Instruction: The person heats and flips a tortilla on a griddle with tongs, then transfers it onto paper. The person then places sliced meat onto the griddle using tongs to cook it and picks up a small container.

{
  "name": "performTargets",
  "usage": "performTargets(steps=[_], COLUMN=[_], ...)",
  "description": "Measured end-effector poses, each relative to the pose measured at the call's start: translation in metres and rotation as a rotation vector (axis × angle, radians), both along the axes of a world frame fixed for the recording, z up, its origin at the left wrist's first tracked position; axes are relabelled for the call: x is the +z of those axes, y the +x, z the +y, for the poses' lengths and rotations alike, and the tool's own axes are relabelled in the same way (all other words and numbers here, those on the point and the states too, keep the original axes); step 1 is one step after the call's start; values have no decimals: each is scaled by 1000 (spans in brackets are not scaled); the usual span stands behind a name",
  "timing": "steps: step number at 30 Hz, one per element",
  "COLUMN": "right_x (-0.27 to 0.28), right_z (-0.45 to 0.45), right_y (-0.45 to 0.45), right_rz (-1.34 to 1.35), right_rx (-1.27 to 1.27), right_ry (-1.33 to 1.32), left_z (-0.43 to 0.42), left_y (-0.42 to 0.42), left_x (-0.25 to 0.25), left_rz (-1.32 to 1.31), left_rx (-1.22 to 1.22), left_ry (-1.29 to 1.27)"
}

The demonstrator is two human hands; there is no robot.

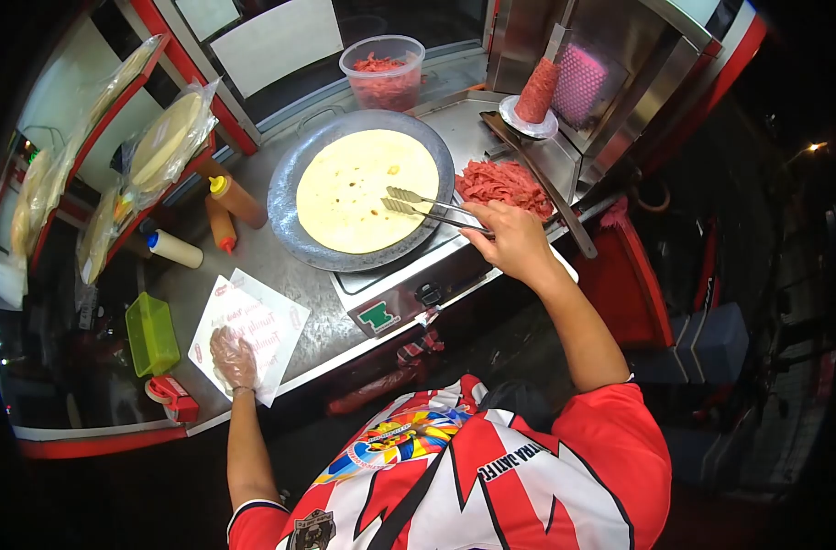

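Observation:
My right hand (514, 240) is closed around the handles of metal tongs (429, 203). Their ridged tips are a little apart, over or on a pale round flatbread (345, 197) with a few brown spots. The flatbread lies on a dark round griddle (285, 220). In a clear plastic glove, my left hand (233, 359) rests with fingers stretched out on printed white wrapping paper (276, 325) on the counter. Shredded reddish meat (500, 186) is heaped on the metal tray right of the griddle, close to my right hand.
A meat cone (537, 92) stands on a spit at the back right; a long knife (546, 192) lies before it. A clear tub (381, 73) holds more meat. Sauce bottles (237, 202), a green bin (152, 335) and a red tape dispenser (172, 399) are left. Bagged flatbreads (166, 142) sit on shelves.

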State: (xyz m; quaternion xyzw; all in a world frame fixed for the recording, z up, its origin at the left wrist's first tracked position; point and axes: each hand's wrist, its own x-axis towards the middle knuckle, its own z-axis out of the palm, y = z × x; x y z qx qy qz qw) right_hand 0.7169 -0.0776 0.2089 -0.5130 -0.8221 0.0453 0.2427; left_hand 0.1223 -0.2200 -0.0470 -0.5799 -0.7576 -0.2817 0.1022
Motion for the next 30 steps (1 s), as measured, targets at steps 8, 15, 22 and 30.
performTargets(steps=[8, 15, 22, 30], right_x=[-1, -11, -11, -8], right_z=[-4, -1, -1, -3], right_y=[-6, -16, -18, -20], right_rz=[11, -24, -30, -47], right_rx=[3, -2, -2, -9], right_ry=[26, 40, 31, 36], left_z=[0, -1, -1, 0], left_y=[1, 1, 3, 1], left_x=[-1, 2, 2, 1], left_rz=[11, 0, 16, -14], left_rx=[-3, -30, -12, -21], left_ry=[-2, 1, 7, 16])
